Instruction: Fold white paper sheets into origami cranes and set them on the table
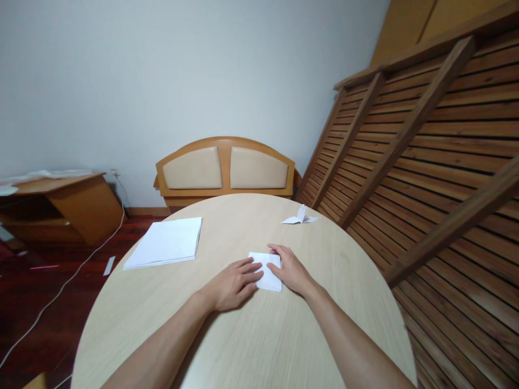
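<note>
A round table (251, 346) bears a paper stack (165, 243) at ten o'clock. The left hand (235, 284), fingers slightly spread, presses nothing together, its fingertips over the folded sheet (270, 281) at its three o'clock. The right hand (292, 269), thumb and fingers apart, has that sheet at nine o'clock. A paper bird (301, 216) stands at one o'clock.
</note>
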Available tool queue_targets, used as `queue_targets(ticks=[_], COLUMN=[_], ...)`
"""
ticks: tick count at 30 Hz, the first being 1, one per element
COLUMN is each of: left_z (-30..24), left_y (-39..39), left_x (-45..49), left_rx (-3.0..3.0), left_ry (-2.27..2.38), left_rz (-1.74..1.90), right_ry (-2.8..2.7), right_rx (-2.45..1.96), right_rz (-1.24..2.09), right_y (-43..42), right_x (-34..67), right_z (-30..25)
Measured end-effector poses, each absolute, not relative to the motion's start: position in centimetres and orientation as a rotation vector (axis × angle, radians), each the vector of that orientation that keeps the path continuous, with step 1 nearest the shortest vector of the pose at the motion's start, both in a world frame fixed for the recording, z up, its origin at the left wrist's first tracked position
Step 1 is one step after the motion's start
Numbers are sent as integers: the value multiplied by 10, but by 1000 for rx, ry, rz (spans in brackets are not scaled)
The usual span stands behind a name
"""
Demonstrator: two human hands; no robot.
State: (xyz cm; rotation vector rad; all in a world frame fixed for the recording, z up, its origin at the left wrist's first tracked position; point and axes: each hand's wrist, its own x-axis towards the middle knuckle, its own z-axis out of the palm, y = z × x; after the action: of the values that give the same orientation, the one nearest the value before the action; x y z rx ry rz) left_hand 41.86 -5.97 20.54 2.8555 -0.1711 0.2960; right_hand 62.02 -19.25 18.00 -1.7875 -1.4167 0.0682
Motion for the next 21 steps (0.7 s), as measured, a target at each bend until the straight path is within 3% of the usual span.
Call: queue_targets(ticks=[21], left_z=[210], left_y=[-71], left_x=[425], left_rx=[2896], left_ry=[298], left_rz=[499], right_ry=[-1437], right_rx=[-1645], right_rz=[350], right_y=[-204], right_x=[627], right_z=[191])
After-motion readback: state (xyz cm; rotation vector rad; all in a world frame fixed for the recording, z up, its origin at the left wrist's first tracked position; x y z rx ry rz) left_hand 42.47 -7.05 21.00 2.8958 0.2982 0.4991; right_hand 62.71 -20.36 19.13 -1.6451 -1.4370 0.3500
